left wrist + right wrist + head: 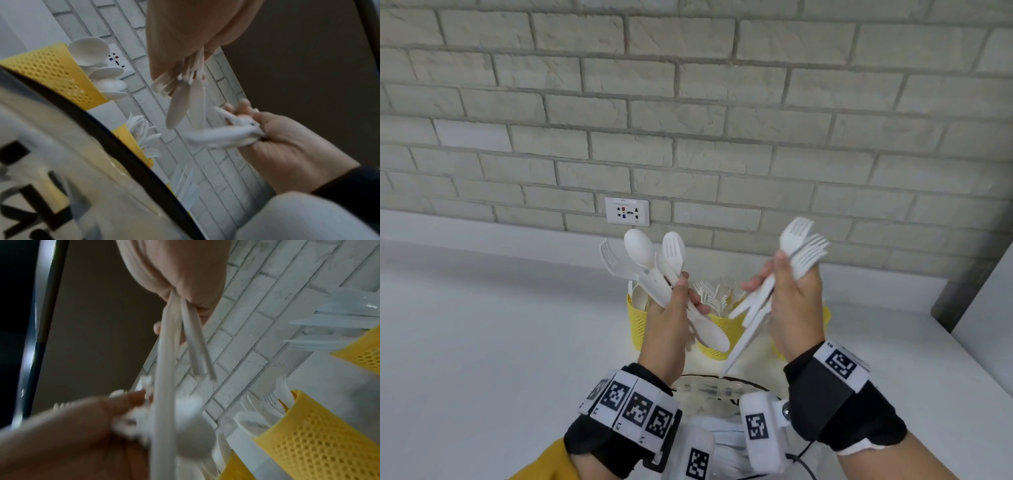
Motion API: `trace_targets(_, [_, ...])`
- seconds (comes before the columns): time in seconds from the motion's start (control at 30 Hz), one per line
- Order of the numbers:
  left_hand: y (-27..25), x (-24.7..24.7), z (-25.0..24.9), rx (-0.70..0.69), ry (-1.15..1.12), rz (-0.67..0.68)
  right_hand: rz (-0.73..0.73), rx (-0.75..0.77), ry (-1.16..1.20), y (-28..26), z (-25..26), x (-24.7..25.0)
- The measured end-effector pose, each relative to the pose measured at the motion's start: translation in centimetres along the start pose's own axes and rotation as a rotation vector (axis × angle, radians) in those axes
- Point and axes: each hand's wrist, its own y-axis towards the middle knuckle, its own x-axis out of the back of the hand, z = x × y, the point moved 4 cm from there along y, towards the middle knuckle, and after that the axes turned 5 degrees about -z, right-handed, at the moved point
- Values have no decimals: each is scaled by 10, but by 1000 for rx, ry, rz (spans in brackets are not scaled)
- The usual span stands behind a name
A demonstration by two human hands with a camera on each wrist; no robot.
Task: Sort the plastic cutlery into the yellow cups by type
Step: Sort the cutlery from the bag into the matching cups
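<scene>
Both hands are raised above three yellow mesh cups against the brick wall. My left hand (685,294) grips a mixed bundle of white cutlery (650,263), spoons and forks fanned upward, one spoon bowl hanging below. My right hand (770,277) grips a few white forks (803,246), tines up and handles slanting down-left. The left cup (636,325) holds spoons (90,48). The middle cup (719,329) holds forks (717,291). The right cup (826,318) is mostly hidden behind my right hand; in the right wrist view this cup (362,352) holds clear knives (329,322).
A clear container with a black rim (743,381) stands on the white counter (482,342) just in front of the cups, below my wrists. A wall socket (627,211) sits behind the cups. A wall corner (962,291) juts in at the right.
</scene>
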Motion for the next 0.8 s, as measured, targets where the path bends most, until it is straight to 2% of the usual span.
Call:
trace_targets(0.07, [3, 3, 1, 8, -19, 37, -63, 33, 49, 8, 10, 7])
trace_targets(0.1, [4, 3, 2, 8, -2, 79, -40, 46, 41, 11, 15, 7])
trace_targets(0.2, [0, -4, 5, -16, 191, 233, 180, 46, -151, 1, 22, -9])
trace_targets(0.27, [-5, -9, 4, -63, 290, 284, 308, -6, -225, -9, 13, -21])
trace_targets(0.37, [-11, -15, 3, -95, 321, 330, 314, -7, -307, -15, 0, -25])
trace_targets(0.53, [-6, -10, 5, -89, 319, 262, 193, 51, -317, -9, 1, -18])
trace_targets(0.67, [-4, -12, 6, -82, 203, 182, 186, 10, -246, -11, 2, -18])
trace_targets(0.8, [-5, -15, 5, -73, 154, 203, 236, -11, -157, -10, 4, -19])
